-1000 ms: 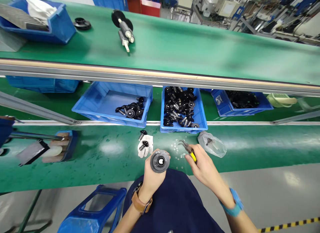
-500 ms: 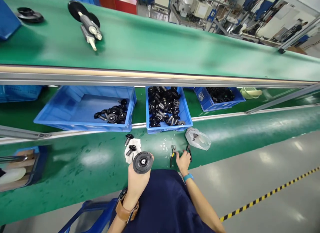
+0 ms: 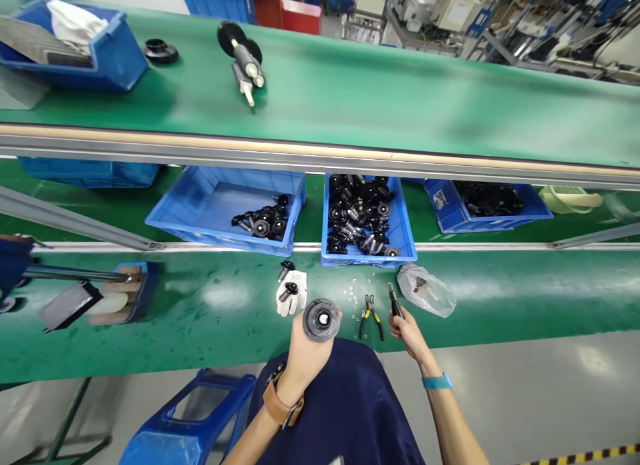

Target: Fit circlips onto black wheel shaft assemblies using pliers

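My left hand (image 3: 309, 354) is closed around a part with a wide black disc (image 3: 321, 320) on top; whatever lies below the disc is hidden in my grip. My right hand (image 3: 411, 333) grips a slim black-handled tool (image 3: 395, 301) with a metal tip, probably pliers seen edge-on. Between the hands, yellow-and-black pliers (image 3: 371, 317) lie on the green bench with handles spread. Several small pale rings (image 3: 351, 293) are scattered beside them. A white glove (image 3: 292, 294) carries one small black-headed part, and another lies at its upper edge.
Two blue bins (image 3: 225, 242) (image 3: 369, 259) behind the hands hold black and grey parts. A clear plastic bag (image 3: 434, 297) rests right of my right hand. Above the bins runs a raised green shelf (image 3: 390, 98) with a metal edge. A blue stool (image 3: 200, 418) stands lower left.
My right hand has moved away from the yellow-and-black pliers, now holding up the black-handled tool. The yellow-and-black pliers' handles appear wider apart. The view has shifted left; my left hand keeps the disc part.
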